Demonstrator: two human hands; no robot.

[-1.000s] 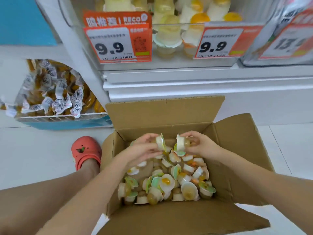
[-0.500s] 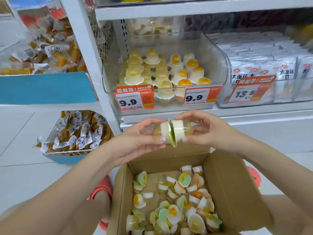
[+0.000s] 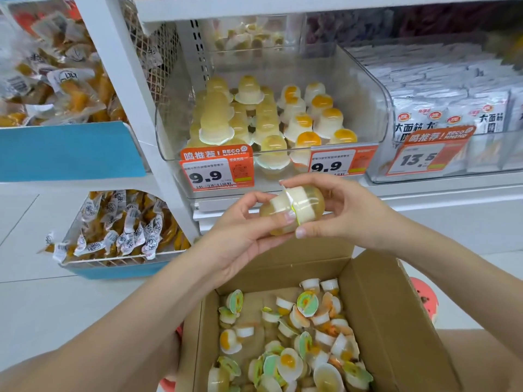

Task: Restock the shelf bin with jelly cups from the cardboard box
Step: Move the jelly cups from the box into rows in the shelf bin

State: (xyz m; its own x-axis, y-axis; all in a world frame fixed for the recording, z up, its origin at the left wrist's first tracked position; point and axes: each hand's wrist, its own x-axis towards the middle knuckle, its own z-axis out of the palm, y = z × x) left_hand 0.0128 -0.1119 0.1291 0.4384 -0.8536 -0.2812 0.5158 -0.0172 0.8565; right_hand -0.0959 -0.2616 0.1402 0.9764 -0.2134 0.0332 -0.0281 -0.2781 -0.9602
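Observation:
Two pale yellow jelly cups [image 3: 294,212] are pressed lid to lid in mid-air, just below the shelf's front edge. My left hand [image 3: 246,236] holds the left cup from below and the side. My right hand [image 3: 336,210] holds the right cup from above. The clear shelf bin [image 3: 365,89] behind them carries rows of upside-down jelly cups [image 3: 271,114], pale yellow on the left and orange-topped on the right. Below my hands the open cardboard box [image 3: 396,321] holds several loose jelly cups [image 3: 285,352] with green and white lids.
Orange 9.9 price tags [image 3: 216,171] hang on the bin's front. A neighbouring clear bin [image 3: 452,123] of white snack packets stands to the right. Blue-fronted wire baskets [image 3: 113,239] of wrapped yellow snacks sit at the left. Red shoes [image 3: 423,298] show beside the box on the white tiled floor.
Both hands lifted the two cups out of the box and up to the shelf's front, bringing them together lid to lid. The view tilted upward to the bin.

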